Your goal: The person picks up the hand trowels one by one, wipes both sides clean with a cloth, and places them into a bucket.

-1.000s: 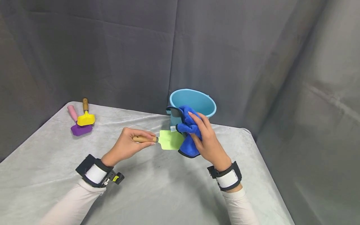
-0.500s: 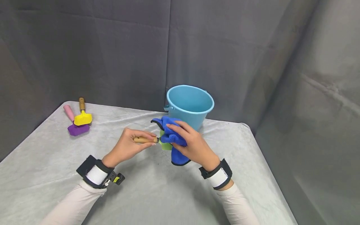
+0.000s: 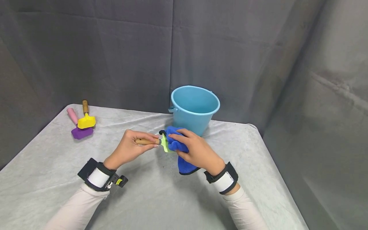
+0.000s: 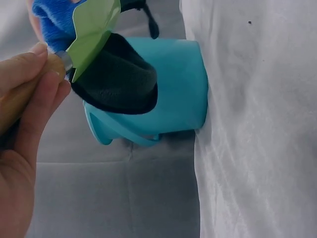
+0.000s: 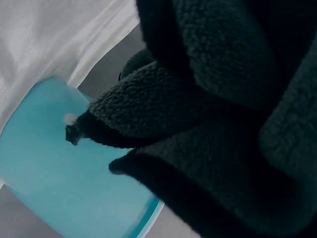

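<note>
My left hand (image 3: 130,147) pinches the wooden handle (image 3: 148,141) of a small hand trowel, held level with its light green blade (image 4: 94,29) toward the right. A blue cloth with black edging (image 3: 176,145) is bunched in my right hand (image 3: 198,149). It is wrapped over most of the blade, so only the part near the handle shows in the head view. A loose corner of the cloth hangs below my right fingers. The right wrist view is mostly filled by dark folds of the cloth (image 5: 198,124).
A light blue bucket (image 3: 188,121) stands upright behind the hands at the table's back edge. At the back left lie a yellow trowel (image 3: 87,121) with a wooden handle and a purple trowel (image 3: 81,133) with a pink handle, overlapping. Grey curtains surround the pale cloth-covered table (image 3: 138,198).
My right hand has slid the cloth left along the blade from its tip toward the handle, then slightly back right. The left hand keeps its grip on the trowel, nearly still.
</note>
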`<state>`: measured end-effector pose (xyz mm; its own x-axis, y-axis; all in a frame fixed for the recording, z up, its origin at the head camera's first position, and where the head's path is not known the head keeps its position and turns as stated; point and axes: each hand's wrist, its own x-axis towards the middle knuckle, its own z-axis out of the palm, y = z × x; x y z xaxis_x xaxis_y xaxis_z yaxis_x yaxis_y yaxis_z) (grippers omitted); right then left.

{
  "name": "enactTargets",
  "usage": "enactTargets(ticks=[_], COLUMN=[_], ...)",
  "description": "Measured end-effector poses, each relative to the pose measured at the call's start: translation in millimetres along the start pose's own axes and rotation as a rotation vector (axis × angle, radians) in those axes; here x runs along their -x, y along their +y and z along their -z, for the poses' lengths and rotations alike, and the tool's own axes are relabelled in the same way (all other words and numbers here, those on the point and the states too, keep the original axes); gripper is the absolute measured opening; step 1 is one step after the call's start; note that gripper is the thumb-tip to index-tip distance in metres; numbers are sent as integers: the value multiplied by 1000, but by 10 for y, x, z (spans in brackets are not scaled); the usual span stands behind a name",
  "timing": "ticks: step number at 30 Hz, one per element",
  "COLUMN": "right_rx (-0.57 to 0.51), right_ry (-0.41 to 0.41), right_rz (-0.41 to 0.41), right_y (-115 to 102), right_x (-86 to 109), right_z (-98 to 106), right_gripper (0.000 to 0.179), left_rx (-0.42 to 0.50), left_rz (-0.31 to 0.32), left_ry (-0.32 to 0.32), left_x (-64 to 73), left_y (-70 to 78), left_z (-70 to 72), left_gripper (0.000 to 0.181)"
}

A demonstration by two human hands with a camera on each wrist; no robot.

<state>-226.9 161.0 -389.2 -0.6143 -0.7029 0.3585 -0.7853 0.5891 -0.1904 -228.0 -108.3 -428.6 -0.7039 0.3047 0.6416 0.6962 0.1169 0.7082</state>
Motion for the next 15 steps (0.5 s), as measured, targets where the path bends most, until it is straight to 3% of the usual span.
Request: enactTargets(ticks=[15], right_rx=[48], right_ry=[-41], right_rz=[-75], right_y=[104], right_x=[7], right_z=[24], right_gripper=[55], left_rx=[-13], left_rz=[35], left_ry=[22], left_x=[-7], left_y=[25], left_z=[104], left_gripper=[19])
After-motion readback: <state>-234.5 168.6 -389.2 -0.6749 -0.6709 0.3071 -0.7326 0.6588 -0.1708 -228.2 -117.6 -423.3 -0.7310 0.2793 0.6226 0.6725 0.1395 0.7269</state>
